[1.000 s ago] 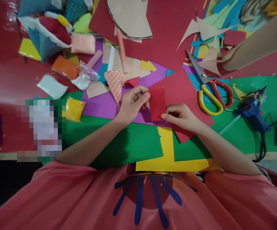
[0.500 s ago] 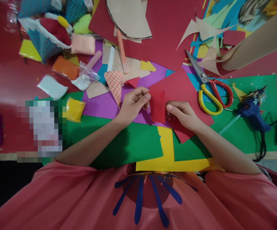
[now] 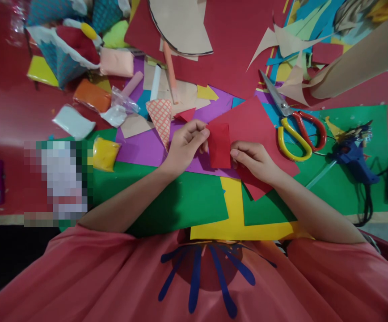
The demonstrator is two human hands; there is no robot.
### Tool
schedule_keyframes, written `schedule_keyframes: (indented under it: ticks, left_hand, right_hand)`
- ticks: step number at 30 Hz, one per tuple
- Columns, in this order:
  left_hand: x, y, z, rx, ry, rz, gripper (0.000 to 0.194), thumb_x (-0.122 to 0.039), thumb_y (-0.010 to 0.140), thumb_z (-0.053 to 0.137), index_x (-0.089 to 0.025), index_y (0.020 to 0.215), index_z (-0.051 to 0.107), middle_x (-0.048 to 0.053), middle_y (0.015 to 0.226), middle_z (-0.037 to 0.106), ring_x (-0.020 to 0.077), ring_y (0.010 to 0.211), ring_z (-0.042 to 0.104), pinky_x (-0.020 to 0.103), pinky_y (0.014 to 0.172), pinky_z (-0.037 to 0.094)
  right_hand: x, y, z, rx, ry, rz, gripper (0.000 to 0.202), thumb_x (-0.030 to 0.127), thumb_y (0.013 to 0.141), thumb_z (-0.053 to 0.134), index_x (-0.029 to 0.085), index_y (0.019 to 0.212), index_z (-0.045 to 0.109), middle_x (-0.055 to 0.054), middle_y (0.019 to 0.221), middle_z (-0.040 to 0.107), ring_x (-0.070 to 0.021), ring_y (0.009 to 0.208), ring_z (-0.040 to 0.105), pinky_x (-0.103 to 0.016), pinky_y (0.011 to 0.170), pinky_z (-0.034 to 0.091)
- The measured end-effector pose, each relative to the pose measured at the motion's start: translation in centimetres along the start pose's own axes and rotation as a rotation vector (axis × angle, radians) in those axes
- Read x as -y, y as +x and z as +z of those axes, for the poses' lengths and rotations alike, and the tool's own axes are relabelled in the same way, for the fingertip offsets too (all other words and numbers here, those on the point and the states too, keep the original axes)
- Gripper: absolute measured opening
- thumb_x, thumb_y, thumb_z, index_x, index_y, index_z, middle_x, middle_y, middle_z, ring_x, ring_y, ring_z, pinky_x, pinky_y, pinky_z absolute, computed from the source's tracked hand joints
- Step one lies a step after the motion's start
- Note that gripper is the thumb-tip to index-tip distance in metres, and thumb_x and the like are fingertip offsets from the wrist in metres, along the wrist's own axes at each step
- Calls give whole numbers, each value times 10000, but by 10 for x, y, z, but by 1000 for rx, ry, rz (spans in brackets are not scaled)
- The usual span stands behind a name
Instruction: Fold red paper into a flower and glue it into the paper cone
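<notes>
Pinching a small rectangular red paper piece point(image 3: 219, 146) by its left edge, the left hand point(image 3: 187, 142) faces the right hand point(image 3: 256, 162), whose narrowed fingers' hold is unclear, the piece between them apparently cut out, unattached.

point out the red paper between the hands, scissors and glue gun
Red paper point(image 3: 220, 146), head view: middle of its face.
Scissors point(image 3: 284, 106), head view: the pivot.
Glue gun point(image 3: 355, 159), head view: blue body.
</notes>
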State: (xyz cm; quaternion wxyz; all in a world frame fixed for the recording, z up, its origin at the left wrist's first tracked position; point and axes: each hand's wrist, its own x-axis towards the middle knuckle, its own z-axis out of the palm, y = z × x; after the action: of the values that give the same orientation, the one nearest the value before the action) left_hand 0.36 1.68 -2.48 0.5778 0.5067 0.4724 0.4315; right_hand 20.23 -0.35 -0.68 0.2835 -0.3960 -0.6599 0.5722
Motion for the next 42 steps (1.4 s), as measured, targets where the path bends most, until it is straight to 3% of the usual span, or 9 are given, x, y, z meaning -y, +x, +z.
schedule_keyframes:
  ticks: [6, 11, 14, 18, 22, 24, 27, 33, 42]
  left_hand:
    - [1, 0, -1, -1, 41, 20, 300, -442, 881, 598, -204, 750, 473, -91, 480, 480, 49, 412, 477, 169, 431, 379]
    - [-1, -4, 0, 112, 69, 84, 349, -519, 847, 620, -194, 789, 506, -75, 518, 534, 46, 437, 490, 158, 439, 386]
    - [-1, -7, 1, 168, 113, 82, 325, -505, 854, 607, -188, 833, 537, -59, 576, 574, 54, 489, 527, 161, 473, 413]
    - [2, -10, 1, 252, 245, 125, 311, -479, 869, 578, -182, 962, 589, 4, 815, 683, 101, 738, 649, 204, 664, 513]
    - [4, -13, -1, 393, 360, 260, 554, -610, 800, 618, -183, 1150, 583, 91, 1104, 704, 205, 986, 675, 316, 845, 547]
    - [5, -14, -1, 389, 423, 285, 639, -630, 748, 665, -177, 1191, 580, 121, 1195, 681, 256, 1085, 653, 372, 931, 531]
    - [5, -14, -1, 343, 422, 236, 493, -496, 820, 627, -161, 1181, 597, 116, 1221, 677, 252, 1126, 642, 389, 1000, 505]
    - [4, -9, -3, 319, 233, 109, 362, -291, 847, 491, -150, 1151, 627, 69, 1099, 722, 214, 1044, 674, 361, 899, 566]
    - [6, -6, -2, 280, 119, 76, 377, -413, 799, 682, -146, 1057, 611, 67, 1024, 736, 205, 976, 699, 340, 840, 596]
  right_hand:
    - [-1, 2, 2, 6, -68, -43, 355, 411, 977, 431, 203, 689, 441, 34, 646, 418, -101, 612, 402, -251, 619, 365]
    - [-8, 2, 5, -120, -198, -58, 132, 215, 895, 457, 179, 795, 535, -5, 729, 551, -119, 672, 496, -263, 671, 398]
    - [-9, 1, 6, -113, -198, -33, 141, 276, 874, 514, 172, 792, 560, -20, 749, 599, -128, 686, 518, -264, 660, 406]
    - [-6, -1, 8, -117, -186, 21, 310, 446, 864, 561, 160, 747, 575, 2, 653, 547, -103, 589, 445, -248, 562, 342]
    - [-3, -2, 10, -169, -200, 43, 333, 454, 847, 583, 161, 696, 537, 28, 594, 477, -83, 540, 395, -247, 524, 288]
    - [-3, -2, 10, -179, -184, 39, 330, 444, 842, 594, 168, 680, 514, 40, 579, 450, -76, 526, 372, -245, 511, 273]
    - [-3, -2, 9, -190, -133, 61, 370, 452, 844, 599, 177, 629, 475, 42, 569, 435, -72, 527, 368, -239, 502, 284]
    - [-7, 1, 7, -256, -1, 53, 409, 542, 827, 626, 170, 673, 557, 13, 625, 553, -92, 572, 462, -228, 516, 379]
    - [-11, 2, 6, -240, -51, 16, 350, 506, 834, 648, 163, 772, 676, -25, 734, 700, -141, 643, 597, -267, 584, 480]
